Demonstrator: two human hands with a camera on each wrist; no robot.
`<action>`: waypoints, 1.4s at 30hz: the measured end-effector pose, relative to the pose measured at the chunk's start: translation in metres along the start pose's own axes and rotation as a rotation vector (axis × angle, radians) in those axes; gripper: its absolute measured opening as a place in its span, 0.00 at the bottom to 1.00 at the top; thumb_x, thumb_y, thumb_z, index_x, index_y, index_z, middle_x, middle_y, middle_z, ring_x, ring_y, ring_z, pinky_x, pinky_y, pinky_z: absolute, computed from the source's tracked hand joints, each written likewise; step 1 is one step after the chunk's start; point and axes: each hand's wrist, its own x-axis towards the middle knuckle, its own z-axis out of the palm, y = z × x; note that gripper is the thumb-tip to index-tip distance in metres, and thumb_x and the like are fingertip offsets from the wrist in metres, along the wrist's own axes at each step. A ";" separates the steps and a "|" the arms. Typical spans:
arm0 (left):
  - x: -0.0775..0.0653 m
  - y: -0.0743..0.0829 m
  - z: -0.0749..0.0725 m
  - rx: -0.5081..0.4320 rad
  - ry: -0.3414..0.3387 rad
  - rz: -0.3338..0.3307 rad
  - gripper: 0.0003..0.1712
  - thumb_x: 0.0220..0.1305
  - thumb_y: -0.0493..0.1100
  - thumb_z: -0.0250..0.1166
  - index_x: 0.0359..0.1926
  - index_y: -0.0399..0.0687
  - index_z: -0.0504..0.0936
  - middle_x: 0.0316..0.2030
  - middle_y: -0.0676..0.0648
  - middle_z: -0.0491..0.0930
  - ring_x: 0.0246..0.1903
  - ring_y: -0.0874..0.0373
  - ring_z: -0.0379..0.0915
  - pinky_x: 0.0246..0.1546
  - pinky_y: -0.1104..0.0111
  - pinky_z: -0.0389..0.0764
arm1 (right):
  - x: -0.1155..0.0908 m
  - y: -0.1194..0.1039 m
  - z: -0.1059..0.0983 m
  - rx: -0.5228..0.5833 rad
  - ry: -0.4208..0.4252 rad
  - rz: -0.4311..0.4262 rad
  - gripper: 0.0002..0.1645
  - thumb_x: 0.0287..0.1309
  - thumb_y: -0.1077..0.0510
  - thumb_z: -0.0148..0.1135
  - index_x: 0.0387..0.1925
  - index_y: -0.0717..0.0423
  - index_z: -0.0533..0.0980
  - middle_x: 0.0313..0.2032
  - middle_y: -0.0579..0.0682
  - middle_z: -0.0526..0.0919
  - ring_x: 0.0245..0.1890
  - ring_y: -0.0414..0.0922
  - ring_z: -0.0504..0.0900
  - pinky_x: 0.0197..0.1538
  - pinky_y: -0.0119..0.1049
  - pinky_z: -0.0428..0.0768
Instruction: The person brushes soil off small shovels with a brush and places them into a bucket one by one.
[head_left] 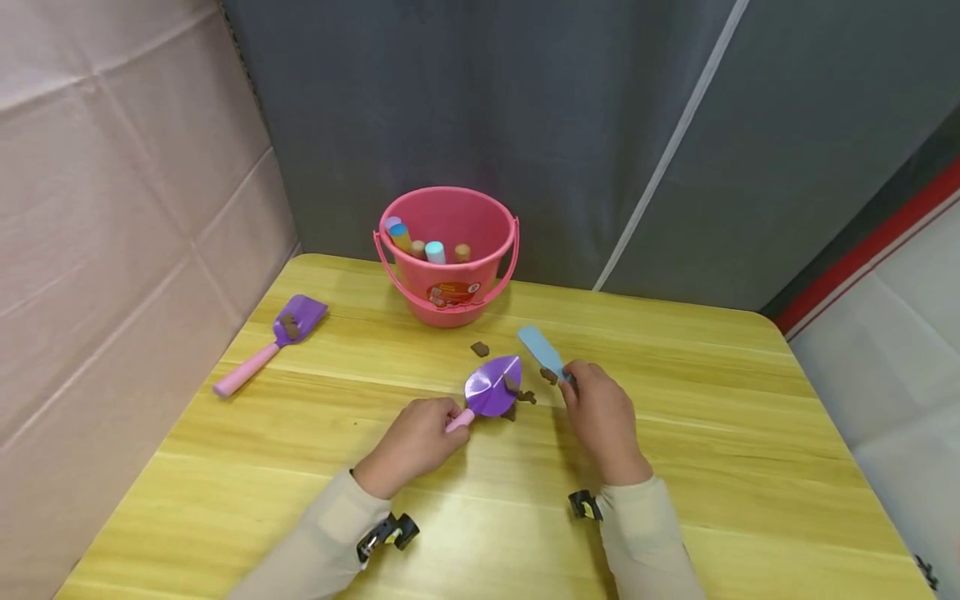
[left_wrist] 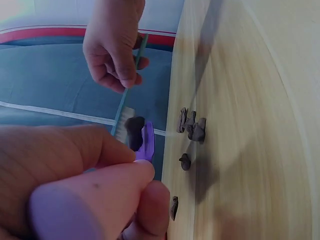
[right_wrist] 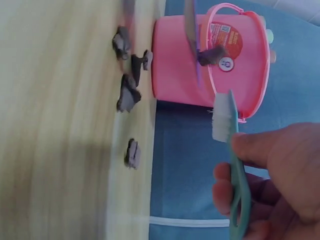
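Note:
My left hand (head_left: pixel 417 439) grips the pink handle (left_wrist: pixel 95 200) of a toy trowel with a purple pointed blade (head_left: pixel 487 388), held above the table. A brown lump (head_left: pixel 512 383) lies on that blade. My right hand (head_left: pixel 602 414) holds a light blue brush (head_left: pixel 542 350) by its handle; its white bristles (right_wrist: pixel 220 117) show in the right wrist view. In that view the bristles are apart from the lump on the trowel (right_wrist: pixel 212 55). Several brown clumps (right_wrist: pixel 128 93) lie on the table below the two tools, one clump (head_left: pixel 480 349) nearer the bucket.
A pink bucket (head_left: pixel 450 293) stands at the back of the wooden table (head_left: pixel 720 433), with several coloured sticks or tubes (head_left: pixel 435 252) inside. At the left lies a purple toy shovel (head_left: pixel 306 313) with a pink handle and a brown lump on it. A grey curtain-like panel (head_left: pixel 465 92) stands behind.

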 end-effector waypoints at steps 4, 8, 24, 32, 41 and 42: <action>0.000 -0.001 0.000 -0.003 -0.002 -0.006 0.03 0.60 0.38 0.65 0.33 0.41 0.82 0.20 0.52 0.73 0.17 0.62 0.65 0.19 0.69 0.69 | -0.001 -0.006 -0.002 0.046 -0.025 -0.068 0.09 0.62 0.61 0.67 0.43 0.58 0.80 0.36 0.52 0.83 0.30 0.48 0.80 0.34 0.47 0.79; 0.001 -0.001 -0.001 -0.011 -0.002 -0.019 0.05 0.61 0.38 0.66 0.35 0.40 0.82 0.21 0.52 0.73 0.16 0.62 0.66 0.19 0.68 0.70 | -0.006 -0.014 0.000 0.076 -0.127 -0.221 0.09 0.60 0.60 0.69 0.42 0.55 0.80 0.35 0.46 0.82 0.30 0.42 0.78 0.35 0.42 0.79; 0.000 0.001 -0.004 -0.002 -0.021 -0.049 0.07 0.62 0.38 0.65 0.39 0.38 0.81 0.22 0.51 0.73 0.18 0.61 0.66 0.20 0.68 0.70 | -0.003 -0.013 0.005 0.048 -0.167 -0.143 0.06 0.60 0.60 0.70 0.38 0.53 0.81 0.32 0.46 0.81 0.26 0.43 0.76 0.33 0.42 0.78; -0.002 -0.004 -0.007 -0.015 -0.032 -0.072 0.04 0.64 0.39 0.65 0.33 0.42 0.79 0.20 0.51 0.72 0.17 0.60 0.65 0.19 0.67 0.69 | 0.001 0.003 0.005 0.001 -0.062 -0.057 0.06 0.61 0.61 0.68 0.39 0.57 0.80 0.34 0.52 0.83 0.29 0.49 0.81 0.32 0.48 0.79; -0.001 -0.008 -0.005 -0.090 -0.050 -0.105 0.05 0.65 0.38 0.63 0.38 0.40 0.79 0.20 0.49 0.73 0.14 0.61 0.64 0.13 0.70 0.66 | 0.001 -0.006 -0.001 0.042 -0.106 -0.111 0.08 0.62 0.60 0.68 0.41 0.56 0.80 0.34 0.49 0.82 0.27 0.44 0.75 0.31 0.42 0.76; 0.000 -0.008 -0.004 -0.084 -0.044 -0.100 0.05 0.65 0.38 0.63 0.38 0.40 0.79 0.20 0.49 0.73 0.15 0.61 0.64 0.13 0.69 0.67 | 0.000 -0.009 0.000 0.051 -0.129 -0.141 0.08 0.61 0.60 0.68 0.42 0.55 0.80 0.34 0.47 0.82 0.27 0.43 0.74 0.32 0.41 0.76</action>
